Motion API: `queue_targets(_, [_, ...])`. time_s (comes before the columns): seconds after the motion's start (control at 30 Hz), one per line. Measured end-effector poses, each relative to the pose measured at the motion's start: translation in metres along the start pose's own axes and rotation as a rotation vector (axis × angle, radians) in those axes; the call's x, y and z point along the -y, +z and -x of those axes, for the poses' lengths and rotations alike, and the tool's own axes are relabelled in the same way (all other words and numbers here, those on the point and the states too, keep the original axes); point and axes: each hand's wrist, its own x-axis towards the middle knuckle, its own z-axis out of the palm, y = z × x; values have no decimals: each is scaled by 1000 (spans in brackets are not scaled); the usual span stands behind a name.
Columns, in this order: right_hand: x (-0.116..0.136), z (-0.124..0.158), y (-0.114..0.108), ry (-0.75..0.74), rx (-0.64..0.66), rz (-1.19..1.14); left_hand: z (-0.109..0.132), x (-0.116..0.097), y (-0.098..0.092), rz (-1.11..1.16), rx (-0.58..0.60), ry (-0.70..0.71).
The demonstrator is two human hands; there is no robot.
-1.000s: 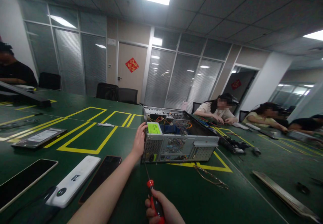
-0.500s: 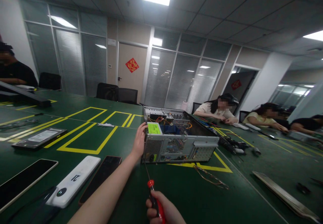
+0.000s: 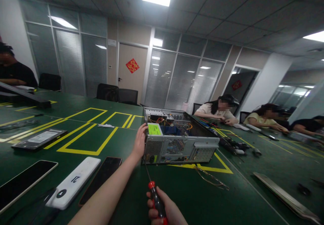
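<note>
- Head view: an opened desktop computer case lies on the green table, just ahead of both hands, its ported metal panel facing the wearer.
- The left hand touches the case's left side, fingers at the upper edge beside the power supply's yellow-green label; whether it grips or only rests there, I cannot tell.
- The right hand is wrapped around the handle of a red-and-black screwdriver, its shaft pointing at the case's lower left corner; whether the tip touches, I cannot tell.
- Left of the forearm lie a dark smartphone, a white power bank, a pale-edged phone and, farther off, a hard drive.
- A thin wire-like loop lies near the case's right front.
</note>
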Motion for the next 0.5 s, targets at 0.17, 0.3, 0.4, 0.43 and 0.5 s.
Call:
queue_targets(0.17, [0, 1, -1, 66, 9, 45, 0, 3, 1, -2, -13, 10])
queue_targets(0.3, [-4, -1, 1, 20, -44, 15, 0, 3, 1, -1, -11, 8])
queue_targets(0.4, [-7, -3, 1, -7, -69, 1, 0, 3, 1, 3, -13, 5])
queue_targets(0.43, [-7, -4, 1, -12, -68, -2, 0, 3, 1, 2, -14, 3])
queue_targets(0.5, [-7, -5, 0, -17, -55, -12, 0, 3, 1, 0, -12, -3])
